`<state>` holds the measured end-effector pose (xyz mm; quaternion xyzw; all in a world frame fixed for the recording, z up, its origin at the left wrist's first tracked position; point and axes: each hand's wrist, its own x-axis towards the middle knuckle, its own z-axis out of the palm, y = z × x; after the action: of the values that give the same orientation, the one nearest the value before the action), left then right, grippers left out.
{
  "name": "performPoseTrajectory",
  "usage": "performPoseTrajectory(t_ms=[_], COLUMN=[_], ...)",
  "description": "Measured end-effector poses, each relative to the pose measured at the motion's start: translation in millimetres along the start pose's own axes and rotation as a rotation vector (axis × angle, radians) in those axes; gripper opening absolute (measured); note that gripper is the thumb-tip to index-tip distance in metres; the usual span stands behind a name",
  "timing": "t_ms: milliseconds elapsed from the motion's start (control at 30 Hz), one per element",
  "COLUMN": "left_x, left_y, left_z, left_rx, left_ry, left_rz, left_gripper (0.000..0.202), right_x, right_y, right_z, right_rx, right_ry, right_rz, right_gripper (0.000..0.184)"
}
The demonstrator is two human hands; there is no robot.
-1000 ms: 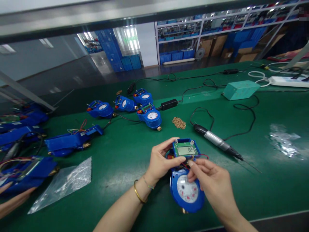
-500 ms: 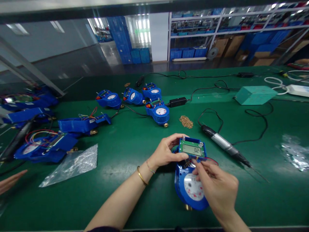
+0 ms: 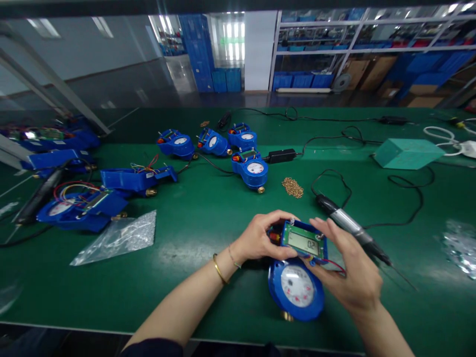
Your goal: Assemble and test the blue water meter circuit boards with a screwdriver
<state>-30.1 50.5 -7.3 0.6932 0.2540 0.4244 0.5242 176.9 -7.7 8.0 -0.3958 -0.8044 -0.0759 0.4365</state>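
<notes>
A blue water meter (image 3: 316, 305) lies on the green bench with its round dial facing up and a brass fitting at its near edge. Above the dial is its display box (image 3: 303, 243), where a green circuit board carries a lit screen with digits. My left hand (image 3: 256, 239) is closed around the box's left side, thumb along the lower edge. On the right side, my right hand (image 3: 353, 270) grips the same box, thumb below and fingers at the upper corner. Red wire shows beside the right thumb.
An electric screwdriver (image 3: 349, 225) lies right of my hands. Beyond are a pile of small brass screws (image 3: 293, 188) and several blue meters (image 3: 250, 171). Left lies a clear plastic bag (image 3: 115, 240) beside opened meters (image 3: 84, 210). A teal box (image 3: 411, 153) stands back right.
My right hand has moved from the wires below the display box to its right side and now grips it. The box has tilted slightly. The other person's hand at left has gone from view.
</notes>
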Motion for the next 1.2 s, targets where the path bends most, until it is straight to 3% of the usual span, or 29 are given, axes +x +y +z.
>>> performPoseTrajectory(t_ms=[67, 200, 467, 800, 1200], left_x=[-3, -7, -7, -6, -9], left_y=[-1, 1, 25, 39, 25], left_z=[2.4, 7.6, 14.2, 24.0, 26.9], left_rx=[0.059, 0.158, 0.268, 0.355, 0.389], left_ry=[0.001, 0.019, 0.022, 0.084, 0.162], left_rz=[0.031, 0.075, -0.088, -0.236, -0.068], left_gripper=[0.060, 0.061, 0.061, 0.064, 0.061], right_x=[-1, -7, -8, -10, -13], right_y=[3, 4, 11, 12, 11], right_z=[-1, -1, 1, 2, 3], right_rx=[0.058, 0.000, 0.024, 0.030, 0.085], right_ry=[-0.018, -0.009, -0.014, -0.048, -0.058], right_rz=[-0.056, -0.038, -0.055, -0.036, -0.014], right_gripper=[0.072, 0.071, 0.066, 0.068, 0.075])
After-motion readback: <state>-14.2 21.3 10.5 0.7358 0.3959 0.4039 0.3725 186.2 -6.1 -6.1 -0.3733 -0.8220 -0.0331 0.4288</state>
